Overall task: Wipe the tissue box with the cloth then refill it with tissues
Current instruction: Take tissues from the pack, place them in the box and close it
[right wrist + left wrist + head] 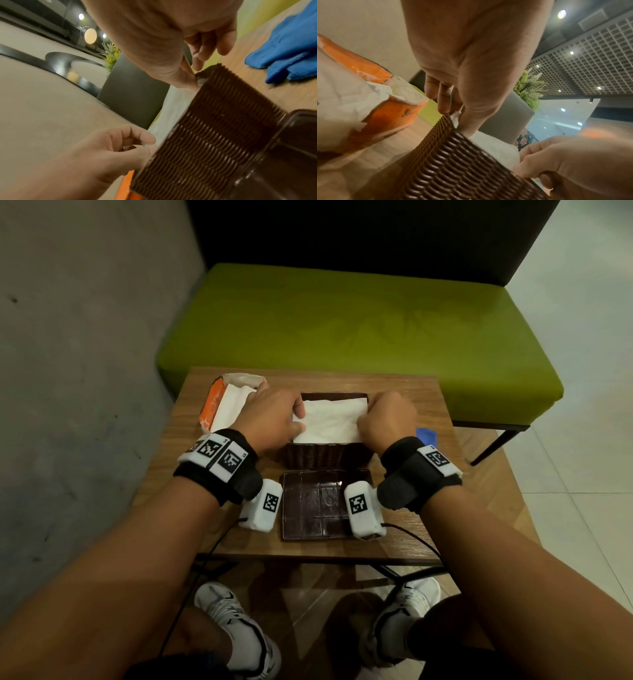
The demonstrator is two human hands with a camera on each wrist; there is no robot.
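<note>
Small wooden table [404, 392] set against a grey wall, with a green bench [342, 320] behind it; tiled floor to the right.

Left to right on the table:
- Orange tissue pack [219, 405], torn open, white sheets showing. Sits at the far left, just beside the box.
- Left hand [274, 419] at the left end of the tissue stack. Left wrist view: fingers curled down at the box's corner, thumb pressing against white paper at the rim. Grip reads as a pinch on the tissues.
- Tissue box [322, 457], dark brown woven, open at the top, centre of table. Tissues [329, 419] lie in its mouth, filling it from edge to edge, top sheet slightly creased.
- Lid [315, 505], dark brown and ribbed on the inside, lies on the table directly in front of the box, touching or nearly touching its near wall.
- Right hand [387, 419] at the right end of the stack, fingers curled, tips at the box's right rim on the paper. It holds the stack's edge.
- Blue cloth [426, 436] on the table right of the box, partly hidden behind the right wrist. Not in use.

Judgement: the refill step is in hand, and the stack is being seated.

To do it well: lower both ends evenly so the stack stays flat; tuck the corners inside the woven walls before letting go; press lightly, since the paper creases easily. A corner caught on the rim would likely stop the lid closing.
</note>
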